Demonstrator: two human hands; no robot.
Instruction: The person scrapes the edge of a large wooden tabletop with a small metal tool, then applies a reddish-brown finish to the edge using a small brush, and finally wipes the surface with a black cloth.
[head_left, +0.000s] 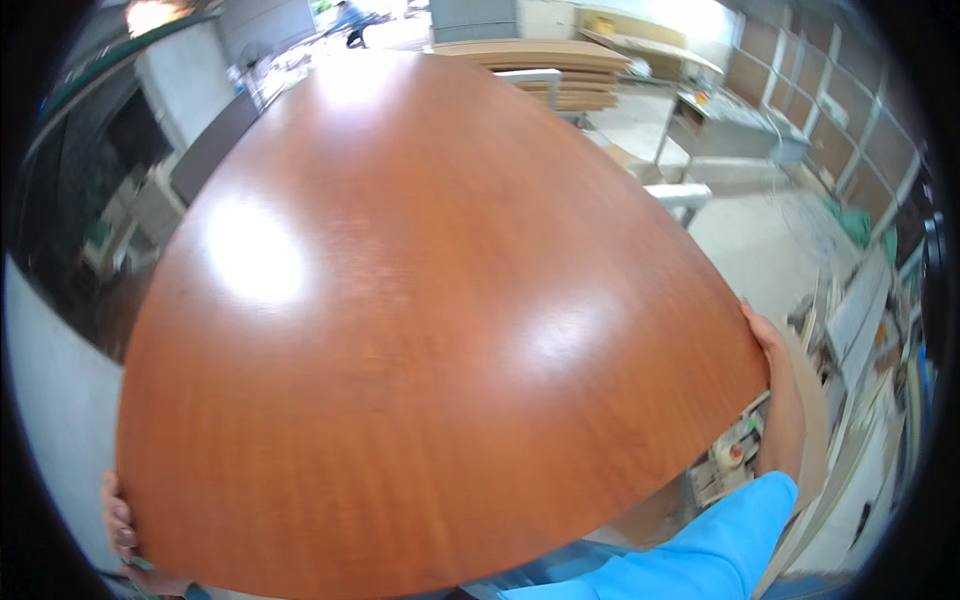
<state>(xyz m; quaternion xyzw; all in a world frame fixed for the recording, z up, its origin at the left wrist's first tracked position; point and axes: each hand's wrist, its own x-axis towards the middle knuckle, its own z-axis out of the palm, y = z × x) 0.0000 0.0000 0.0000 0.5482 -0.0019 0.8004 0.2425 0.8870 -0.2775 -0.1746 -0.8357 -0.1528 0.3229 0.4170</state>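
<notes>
Board (pixel 400 380) before me: left hand (pixel 120 520) at its near-left edge, right hand (pixel 766 335) at its right. Behind, I see stacked panels (pixel 570 90); right of those, a table (pixel 748 128).

The way is open over the top of the board (pixel 400 380) from edge to edge; beyond its right edge a white bar (pixel 685 192) juts out, stacked sheets (pixel 592 76) stand past the far right, and clutter (pixel 722 468) crowds the near right corner
</notes>
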